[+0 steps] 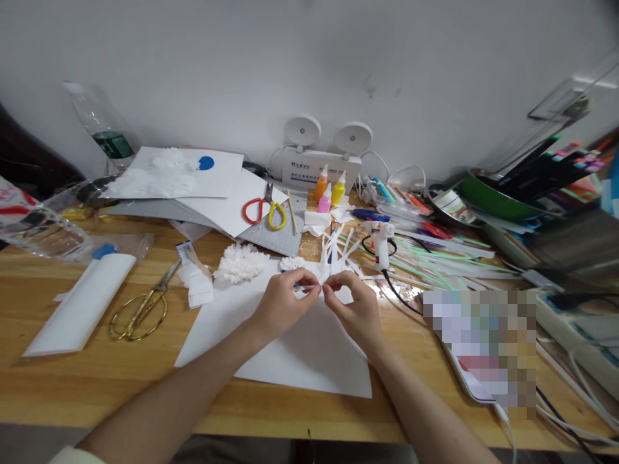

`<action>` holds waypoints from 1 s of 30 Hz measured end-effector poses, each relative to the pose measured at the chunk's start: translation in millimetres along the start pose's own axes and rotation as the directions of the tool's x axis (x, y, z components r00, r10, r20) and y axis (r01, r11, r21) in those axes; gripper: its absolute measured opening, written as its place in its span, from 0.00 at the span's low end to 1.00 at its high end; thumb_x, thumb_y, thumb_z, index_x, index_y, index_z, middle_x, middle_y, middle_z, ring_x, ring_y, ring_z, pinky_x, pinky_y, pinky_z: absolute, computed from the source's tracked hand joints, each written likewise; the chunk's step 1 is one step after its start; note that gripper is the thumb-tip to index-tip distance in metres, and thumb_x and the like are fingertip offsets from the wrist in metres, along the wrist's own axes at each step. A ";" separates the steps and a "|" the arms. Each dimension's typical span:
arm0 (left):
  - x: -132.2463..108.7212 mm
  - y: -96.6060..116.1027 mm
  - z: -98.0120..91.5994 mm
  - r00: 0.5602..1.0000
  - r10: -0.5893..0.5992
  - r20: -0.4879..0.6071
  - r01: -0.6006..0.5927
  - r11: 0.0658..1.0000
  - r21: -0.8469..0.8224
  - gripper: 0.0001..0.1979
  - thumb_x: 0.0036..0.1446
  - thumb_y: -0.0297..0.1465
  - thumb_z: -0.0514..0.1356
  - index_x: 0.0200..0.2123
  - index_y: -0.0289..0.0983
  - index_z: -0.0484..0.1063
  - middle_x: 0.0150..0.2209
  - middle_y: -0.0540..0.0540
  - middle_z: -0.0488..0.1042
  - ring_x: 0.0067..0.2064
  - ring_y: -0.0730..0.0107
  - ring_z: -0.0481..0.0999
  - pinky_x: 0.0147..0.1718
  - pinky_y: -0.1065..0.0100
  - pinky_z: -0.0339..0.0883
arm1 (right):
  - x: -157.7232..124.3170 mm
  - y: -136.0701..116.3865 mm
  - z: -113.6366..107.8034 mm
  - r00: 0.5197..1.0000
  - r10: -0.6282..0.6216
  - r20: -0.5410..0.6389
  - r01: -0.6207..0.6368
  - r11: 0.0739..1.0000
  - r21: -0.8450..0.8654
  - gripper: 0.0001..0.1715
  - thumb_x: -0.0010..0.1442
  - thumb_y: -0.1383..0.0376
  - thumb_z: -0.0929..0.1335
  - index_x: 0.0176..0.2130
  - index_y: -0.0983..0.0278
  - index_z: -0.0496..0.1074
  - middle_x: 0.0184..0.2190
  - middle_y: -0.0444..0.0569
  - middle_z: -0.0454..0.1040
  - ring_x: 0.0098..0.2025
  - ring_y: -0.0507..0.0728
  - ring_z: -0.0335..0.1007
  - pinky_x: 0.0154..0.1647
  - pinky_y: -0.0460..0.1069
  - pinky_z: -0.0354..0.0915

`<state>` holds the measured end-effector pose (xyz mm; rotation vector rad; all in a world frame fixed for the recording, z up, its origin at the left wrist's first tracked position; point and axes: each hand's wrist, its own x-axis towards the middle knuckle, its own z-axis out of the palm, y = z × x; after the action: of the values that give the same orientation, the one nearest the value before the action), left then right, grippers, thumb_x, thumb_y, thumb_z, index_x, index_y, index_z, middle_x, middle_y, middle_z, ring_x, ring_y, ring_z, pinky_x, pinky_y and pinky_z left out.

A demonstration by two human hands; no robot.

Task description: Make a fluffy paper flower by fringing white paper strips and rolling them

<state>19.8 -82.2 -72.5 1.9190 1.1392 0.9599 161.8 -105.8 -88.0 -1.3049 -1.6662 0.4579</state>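
Note:
Over a white sheet of paper (309, 361), my left hand (285, 299) and my right hand (353, 303) meet fingertip to fingertip. Both pinch a thin white paper strip (305, 289), mostly hidden by the fingers. Just beyond them lies a loose bunch of white paper strips (338, 248). A ruffled white paper flower (240, 262) rests left of my left hand, with a smaller white ruffled piece (292, 263) behind the fingers. To the right of the strips stands a white glue gun (382, 241) with a black cord.
Gold scissors (145, 309) and a white paper roll (82, 309) lie left. Red-and-yellow-handled pliers (265, 209) rest on a cutting mat (278, 241). Small paint bottles (325, 193) stand before a white emergency light (319, 166). A pixelated phone (469, 374) and power strip (570, 322) are right.

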 end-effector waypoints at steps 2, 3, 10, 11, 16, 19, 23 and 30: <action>0.2 0.4 -0.4 1.000 0.004 0.008 -0.004 1.000 0.004 0.04 0.48 0.27 0.54 0.26 0.35 0.68 0.26 0.50 0.71 0.29 0.75 0.70 0.31 0.72 0.63 | 0.1 -0.1 -0.4 1.000 0.003 0.008 -0.003 1.000 0.009 0.03 0.50 0.70 0.64 0.26 0.63 0.65 0.23 0.44 0.66 0.27 0.51 0.62 0.30 0.47 0.60; 0.4 0.3 -0.5 1.000 0.004 0.011 -0.004 1.000 -0.001 0.03 0.48 0.27 0.54 0.26 0.35 0.68 0.26 0.50 0.71 0.30 0.74 0.70 0.32 0.72 0.63 | 0.1 0.0 -0.6 1.000 0.001 0.012 -0.002 1.000 0.015 0.03 0.50 0.70 0.64 0.26 0.63 0.64 0.23 0.43 0.66 0.27 0.51 0.62 0.30 0.47 0.60; 0.5 -2.0 -0.3 1.000 0.013 0.015 -0.013 1.000 0.012 0.05 0.49 0.26 0.53 0.27 0.36 0.69 0.27 0.51 0.72 0.30 0.75 0.69 0.31 0.73 0.62 | 0.7 0.0 -0.4 0.999 -0.009 0.042 0.007 0.999 0.033 0.04 0.50 0.71 0.64 0.26 0.63 0.64 0.23 0.43 0.66 0.27 0.51 0.62 0.30 0.47 0.60; 0.4 -2.1 -0.1 1.000 0.011 0.009 -0.011 1.000 0.015 0.04 0.48 0.26 0.54 0.27 0.36 0.69 0.26 0.51 0.72 0.30 0.75 0.69 0.31 0.73 0.62 | 0.8 -0.1 -0.4 0.999 -0.011 0.045 0.010 0.999 0.036 0.04 0.50 0.71 0.64 0.26 0.63 0.63 0.23 0.43 0.66 0.27 0.51 0.62 0.30 0.47 0.60; 0.1 -1.6 0.4 1.000 0.013 -0.018 -0.012 0.999 0.036 0.04 0.48 0.26 0.54 0.26 0.36 0.68 0.26 0.50 0.72 0.29 0.74 0.69 0.31 0.73 0.63 | 0.6 0.0 -0.2 0.999 -0.018 0.042 0.017 1.000 0.025 0.04 0.50 0.71 0.64 0.26 0.63 0.63 0.23 0.43 0.66 0.27 0.51 0.62 0.30 0.47 0.60; 0.1 -0.8 0.2 1.000 0.018 -0.001 -0.018 1.000 0.016 0.05 0.48 0.26 0.54 0.27 0.36 0.69 0.27 0.49 0.73 0.30 0.74 0.70 0.31 0.72 0.65 | 0.0 1.0 0.2 0.999 -0.016 0.037 0.015 1.000 0.011 0.04 0.50 0.71 0.64 0.26 0.63 0.64 0.23 0.43 0.66 0.27 0.51 0.62 0.30 0.47 0.60; -0.4 -0.9 0.6 1.000 0.009 -0.011 -0.009 1.000 -0.003 0.06 0.48 0.26 0.53 0.28 0.36 0.70 0.28 0.49 0.74 0.30 0.73 0.71 0.32 0.72 0.66 | 0.2 2.0 0.4 0.999 -0.013 0.031 0.013 1.000 0.006 0.03 0.50 0.71 0.64 0.26 0.63 0.64 0.23 0.43 0.67 0.27 0.52 0.62 0.30 0.47 0.61; -0.9 -4.5 2.8 0.999 -0.001 -0.042 0.000 1.000 -0.026 0.06 0.49 0.27 0.54 0.30 0.36 0.71 0.29 0.48 0.75 0.31 0.73 0.72 0.33 0.72 0.67 | 1.3 2.2 1.1 0.998 -0.053 0.020 0.053 0.998 -0.014 0.03 0.51 0.71 0.64 0.27 0.63 0.65 0.23 0.45 0.67 0.28 0.52 0.62 0.30 0.48 0.60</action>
<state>20.2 -81.9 -77.8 1.8862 1.1454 1.0141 162.1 -103.6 -89.6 -1.2669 -1.7187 0.4291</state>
